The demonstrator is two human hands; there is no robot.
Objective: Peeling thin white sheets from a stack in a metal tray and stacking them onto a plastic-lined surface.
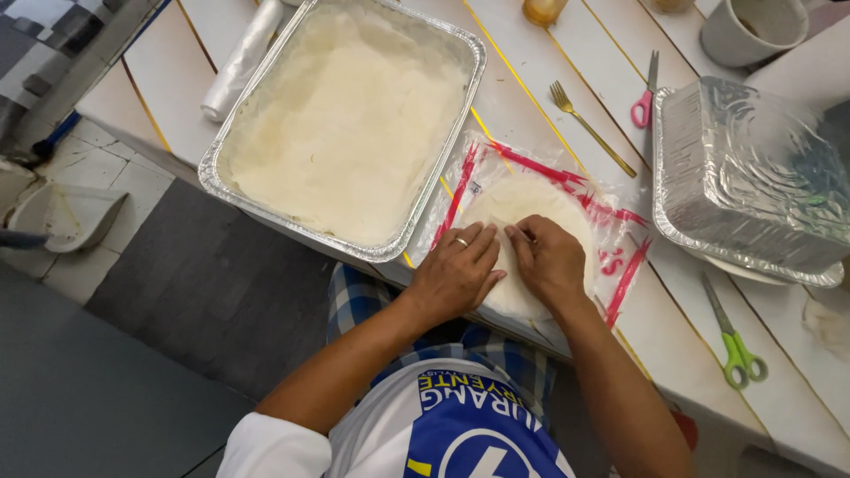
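Fingers (478, 241) of both hands lay flat and extended, neither clenched nor grasping, pressed palm-down on a stack of pale round flatbread wrappers (540, 202) inside a clear plastic bag with red printed bands (620, 232). The left hand (456, 274), a ring on one finger, and the right hand (551, 261) sat side by side with fingertips nearly meeting at the near-centre of the stack; whether a fingertip of the right hand had pinched a sheet edge could not be told. The stack lay directly under and just beyond the fingertips, extending away from the person and slightly to the right of the right hand's fingers, so the right hand was marginally nearer its middle. Being round, the stack had no clear long axis; the bag ran diagonally, away and to the right. The wrappers appeared off-white, thin, matte and floury. To the left of the left fingers, close by, stood a large rectangular foil tray lined with the same pale sheets (266, 190). Beyond the fingertips lay a gold-coloured metal fork (589, 128) and pink-handled scissors (646, 97). Right of the right fingers sat an upturned foil tray (753, 177), with green-handled scissors (735, 341) near it.
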